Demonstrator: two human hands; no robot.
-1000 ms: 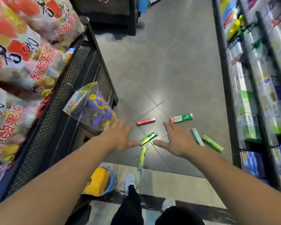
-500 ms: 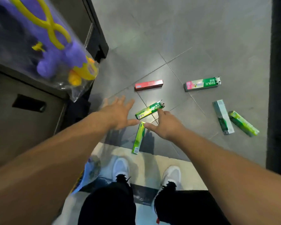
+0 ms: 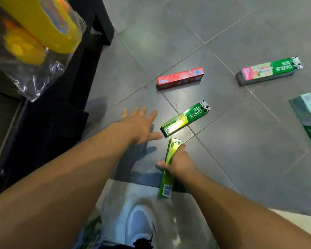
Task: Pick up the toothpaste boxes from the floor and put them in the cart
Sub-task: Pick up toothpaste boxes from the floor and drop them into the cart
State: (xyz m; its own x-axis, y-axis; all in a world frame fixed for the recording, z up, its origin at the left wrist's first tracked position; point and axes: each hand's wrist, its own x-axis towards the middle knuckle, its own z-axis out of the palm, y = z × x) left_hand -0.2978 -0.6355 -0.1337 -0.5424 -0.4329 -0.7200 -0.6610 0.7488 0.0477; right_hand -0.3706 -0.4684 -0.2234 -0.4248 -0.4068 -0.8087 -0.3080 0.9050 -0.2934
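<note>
Several toothpaste boxes lie on the grey tiled floor. My right hand (image 3: 179, 163) is closed around the middle of a yellow-green box (image 3: 167, 178) near my feet. My left hand (image 3: 140, 125) hovers open with fingers spread, its thumb tip close to the near end of a green box (image 3: 185, 118). Farther off lie a red box (image 3: 180, 78), a pink-and-green box (image 3: 268, 71) and a dark green and pale box (image 3: 309, 119) at the right edge. The cart is not clearly seen.
A black fixture (image 3: 48, 112) fills the left side. From it hangs a clear plastic bag with a yellow toy (image 3: 38, 27). My white shoe (image 3: 140, 223) stands on a paler floor strip at the bottom.
The camera has dropped closer to the floor. My right hand has drawn back from the green box and closed on the yellow-green box. My left hand stays open.
</note>
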